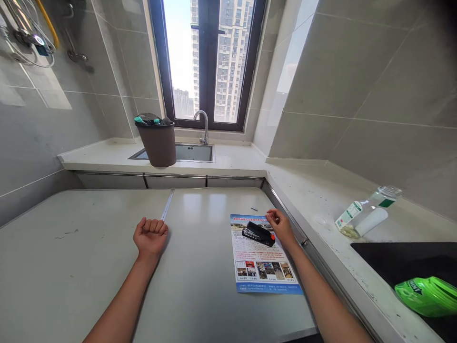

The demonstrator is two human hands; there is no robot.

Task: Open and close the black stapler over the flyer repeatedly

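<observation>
My left hand (151, 235) rests on the pale tabletop (193, 267), curled into a fist with the fingers turned up and nothing showing in it. A printed leaflet (266, 282) with blue bands, rows of text and small photos lies to the right. Across its upper part sits a black stapler (259, 233) with an orange-red spot at its right end. My right hand (280, 226) is at the leaflet's upper right corner, beside the stapler, with thumb and fingers drawn together. What the fingertips pinch, if anything, is too small to tell. A tiny dark strip (254, 208) lies just beyond the leaflet.
A brown bucket (157, 145) lined with a black bag stands at the sink (194, 152), near the faucet (204, 125). On the right counter (303, 190) are a clear glass jar (387, 191), a bottle (349, 216) and a green container (424, 296) by a dark recess (403, 257).
</observation>
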